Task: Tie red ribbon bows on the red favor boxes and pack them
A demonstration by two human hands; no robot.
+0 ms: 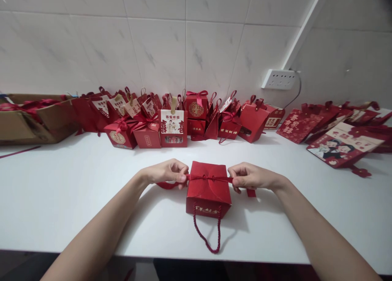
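In front of me a red gift box [206, 193] stands on the white table, its top flaps folded shut. A red ribbon [222, 179] crosses the top through small holes near the middle and is drawn out to both sides. On the left side my left hand [171, 172] pinches one end of it, with a loose tail hanging below. The other end is pinched by my right hand [249, 177], and a short tail shows under those fingers. From the box's near side a dark red rope handle [219, 236] droops onto the table.
Along the tiled wall stand several red gift boxes [174, 128] with ribbons and tags. An open cardboard box [39, 128] with red ribbons is at the left. More red boxes [343, 146] lean at the right. A white power strip [280, 79] hangs on the wall.
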